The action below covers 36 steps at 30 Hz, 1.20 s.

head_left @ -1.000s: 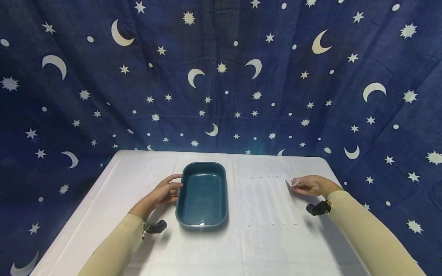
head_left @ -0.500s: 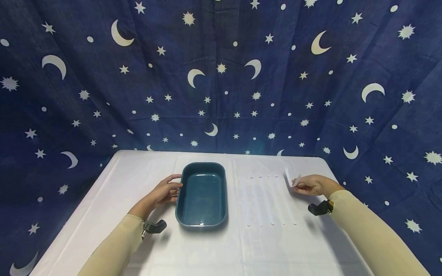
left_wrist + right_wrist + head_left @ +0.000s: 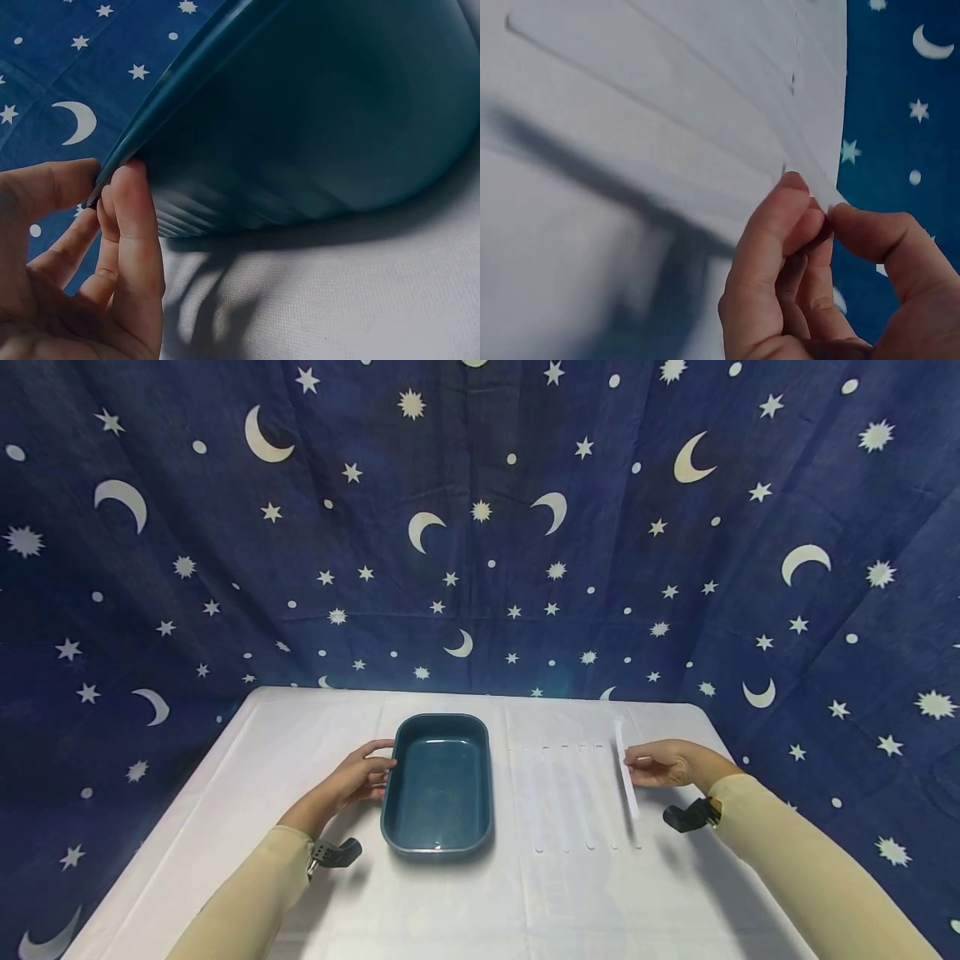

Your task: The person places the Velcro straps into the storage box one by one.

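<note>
A dark teal plastic tub (image 3: 437, 789) stands on the white cloth, its inside bare. My left hand (image 3: 362, 777) is at the tub's left rim; the left wrist view has thumb and fingertips pinching that rim (image 3: 169, 82). Over on the right, my right hand (image 3: 663, 762) pinches a thin, narrow white strip (image 3: 628, 789) between thumb and fingers. The strip is tilted and slants toward the front, with a shadow beneath it. Several similar white strips (image 3: 583, 810) with rounded near ends lie side by side between tub and right hand, faint against the cloth.
A white cloth (image 3: 450, 910) covers the table. Behind and at both sides hangs a dark blue curtain (image 3: 480, 560) with moons and stars. A black camera mount (image 3: 692, 815) sticks out from the right wrist, and another mount (image 3: 336, 853) from the left.
The strip in my right hand has swung from a bent, lifted end to a longer, straighter slant toward the front. The left hand and the tub hold still.
</note>
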Each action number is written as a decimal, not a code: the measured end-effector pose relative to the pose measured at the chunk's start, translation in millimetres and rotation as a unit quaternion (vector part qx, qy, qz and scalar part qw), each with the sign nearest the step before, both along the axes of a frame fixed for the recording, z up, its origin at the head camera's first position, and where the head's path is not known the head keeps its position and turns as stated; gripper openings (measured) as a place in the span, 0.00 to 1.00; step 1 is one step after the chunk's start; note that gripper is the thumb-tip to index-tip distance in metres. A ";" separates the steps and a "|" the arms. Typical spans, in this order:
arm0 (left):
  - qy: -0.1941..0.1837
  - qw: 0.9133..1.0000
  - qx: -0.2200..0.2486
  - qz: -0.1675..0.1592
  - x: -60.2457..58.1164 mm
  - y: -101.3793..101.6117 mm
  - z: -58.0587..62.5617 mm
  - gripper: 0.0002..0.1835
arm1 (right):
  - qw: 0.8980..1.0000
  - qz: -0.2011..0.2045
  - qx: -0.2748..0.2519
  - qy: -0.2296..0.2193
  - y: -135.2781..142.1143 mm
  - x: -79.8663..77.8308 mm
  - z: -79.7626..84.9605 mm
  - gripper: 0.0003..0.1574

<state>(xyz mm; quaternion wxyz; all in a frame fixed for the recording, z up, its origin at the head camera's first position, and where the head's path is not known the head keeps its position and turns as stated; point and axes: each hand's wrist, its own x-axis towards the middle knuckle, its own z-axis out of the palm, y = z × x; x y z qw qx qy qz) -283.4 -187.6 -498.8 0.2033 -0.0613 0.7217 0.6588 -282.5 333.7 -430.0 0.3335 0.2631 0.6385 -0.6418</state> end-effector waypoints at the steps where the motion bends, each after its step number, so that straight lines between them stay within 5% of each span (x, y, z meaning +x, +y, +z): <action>1: 0.001 1.000 -0.001 -0.001 0.1 0.0 0.1 0.32 | 1.000 0.003 0.001 0.000 -2.9 -0.1 0.4 0.04; 15: 0.003 1.000 0.010 0.001 1.7 0.0 0.9 0.31 | 0.999 0.042 0.001 0.013 -33.8 2.9 2.5 0.02; 36: 0.001 1.000 0.024 0.007 3.9 0.1 -1.4 0.31 | 0.992 0.095 -0.038 0.070 -69.0 10.5 -2.2 0.19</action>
